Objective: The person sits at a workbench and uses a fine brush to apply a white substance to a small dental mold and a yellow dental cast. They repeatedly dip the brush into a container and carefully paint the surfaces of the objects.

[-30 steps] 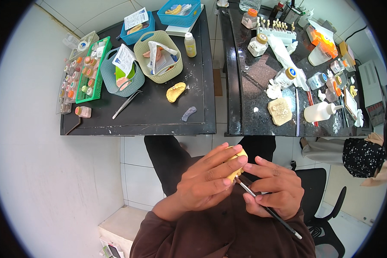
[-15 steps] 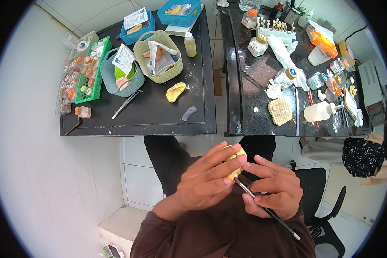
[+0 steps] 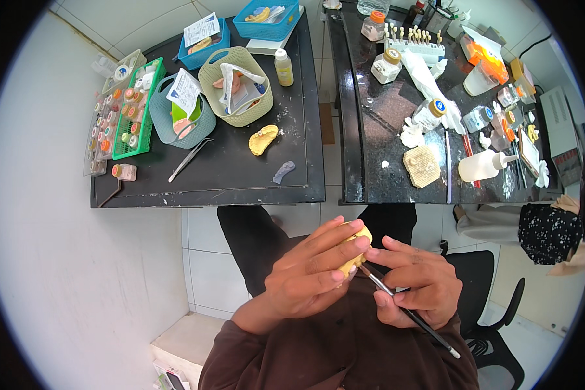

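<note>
A yellow plaster dental model [image 3: 355, 261] is gripped in my left hand [image 3: 309, 266], whose fingers lie across and hide much of it. My right hand [image 3: 422, 283] pinches a slim brush [image 3: 406, 309] with a dark handle and a silver ferrule. The brush's tip meets the model's near right side, by the teeth. My right index fingertip rests against the model too. Both hands are above my lap, in front of the two black tables. Another yellow dental model [image 3: 263, 140] lies on the left table, with a grey curved piece [image 3: 283, 172] nearby.
Tweezers [image 3: 190, 160], baskets including a cream one [image 3: 240, 117], and a green tray [image 3: 138, 140] of small jars occupy the left table. The right table [image 3: 370, 185] carries a honeycomb block [image 3: 422, 167], a squeeze bottle [image 3: 480, 166] and several jars. A black chair [image 3: 484, 286] and another person [image 3: 546, 235] are at right.
The brush and my right hand have shifted slightly right and down, its tip moving a little along the model. My left hand keeps its hold on the model. The view has shifted slightly.
</note>
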